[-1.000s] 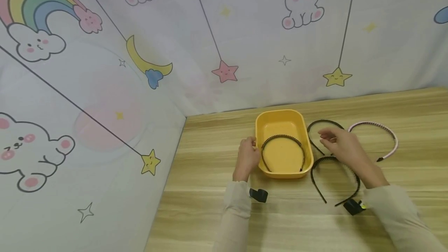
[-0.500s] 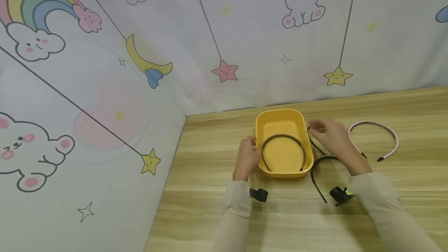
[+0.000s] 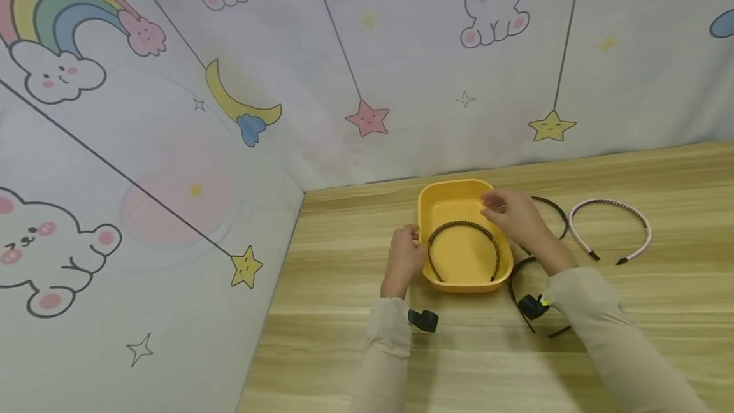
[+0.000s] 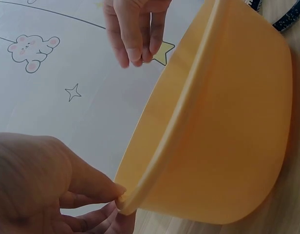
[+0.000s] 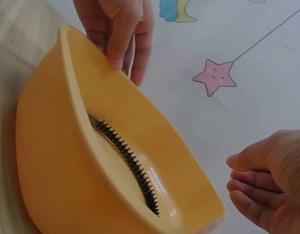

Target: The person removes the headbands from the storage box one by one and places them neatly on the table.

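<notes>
Two hands at tray (image 3: 427, 199): our left hand (image 3: 404, 259) pinches near rim; right hand (image 3: 512, 216) hovers above far rim, fingers loosely curled, holding nothing.

The right hand (image 3: 513, 217) is covering the left part of the thin black headband (image 3: 553, 209), so whether its fingers are pinching it cannot be told. The right sleeve (image 3: 596, 317) is hiding much of the near black headband (image 3: 518, 273). In the right wrist view, the tray (image 5: 52, 161) wall is concealing most of the toothed headband (image 5: 125, 156).
</notes>
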### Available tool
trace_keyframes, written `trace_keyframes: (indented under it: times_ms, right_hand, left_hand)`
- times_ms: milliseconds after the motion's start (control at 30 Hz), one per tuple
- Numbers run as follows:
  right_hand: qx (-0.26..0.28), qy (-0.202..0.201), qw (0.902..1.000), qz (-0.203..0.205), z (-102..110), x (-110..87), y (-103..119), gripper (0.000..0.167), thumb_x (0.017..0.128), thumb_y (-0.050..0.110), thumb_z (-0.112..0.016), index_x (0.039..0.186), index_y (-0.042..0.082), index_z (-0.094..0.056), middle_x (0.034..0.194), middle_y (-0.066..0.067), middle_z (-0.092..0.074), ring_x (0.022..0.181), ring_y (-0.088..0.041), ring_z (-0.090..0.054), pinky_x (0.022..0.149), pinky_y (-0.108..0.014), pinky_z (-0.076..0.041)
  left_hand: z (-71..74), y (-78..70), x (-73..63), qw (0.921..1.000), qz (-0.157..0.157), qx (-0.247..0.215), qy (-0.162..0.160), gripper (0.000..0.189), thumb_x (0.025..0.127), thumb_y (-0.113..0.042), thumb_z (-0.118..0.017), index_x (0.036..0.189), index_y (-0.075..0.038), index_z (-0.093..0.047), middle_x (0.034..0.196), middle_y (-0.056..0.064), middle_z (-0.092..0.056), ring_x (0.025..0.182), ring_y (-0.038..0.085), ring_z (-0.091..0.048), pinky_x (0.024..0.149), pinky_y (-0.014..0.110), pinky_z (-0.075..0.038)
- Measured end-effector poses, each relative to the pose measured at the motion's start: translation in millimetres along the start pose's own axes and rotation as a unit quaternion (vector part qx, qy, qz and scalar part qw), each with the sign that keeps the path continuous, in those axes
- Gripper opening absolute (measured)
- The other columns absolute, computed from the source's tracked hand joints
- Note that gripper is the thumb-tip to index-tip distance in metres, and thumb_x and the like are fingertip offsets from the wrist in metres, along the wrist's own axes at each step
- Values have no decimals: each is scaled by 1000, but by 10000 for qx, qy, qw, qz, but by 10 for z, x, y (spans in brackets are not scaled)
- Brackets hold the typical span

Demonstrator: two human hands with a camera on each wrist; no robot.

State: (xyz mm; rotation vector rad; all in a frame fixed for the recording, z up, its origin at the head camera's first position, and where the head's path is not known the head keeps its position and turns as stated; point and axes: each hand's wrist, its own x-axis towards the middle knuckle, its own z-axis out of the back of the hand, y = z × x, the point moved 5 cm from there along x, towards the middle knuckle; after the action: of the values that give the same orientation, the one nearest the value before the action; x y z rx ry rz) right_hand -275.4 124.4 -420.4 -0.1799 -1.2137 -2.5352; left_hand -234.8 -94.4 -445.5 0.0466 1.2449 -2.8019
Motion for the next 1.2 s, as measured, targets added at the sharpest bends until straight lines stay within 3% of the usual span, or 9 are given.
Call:
trace_keyframes:
  times_ms: [600,1200]
  right_hand:
    - [-6,309,9995,-79,-296,131,26,30,90,5,-60,116,-10,-60,110,-26,-65,95,-37,-63,84,-48,-52]
    - [-101,611,9967,-522,-437,283,-80,33,92,10,-59,119,-9,-59,112,-25,-64,102,-37,-61,89,-47,-49]
  left_hand:
    - [7,12,-5,10000,-74,25,-28,43,87,2,-50,129,2,-54,113,15,-56,98,24,-56,80,32,-51]
    - [0,12,5,10000,-68,-48,8,42,88,2,-50,131,2,-53,114,15,-55,100,24,-56,80,32,-52]
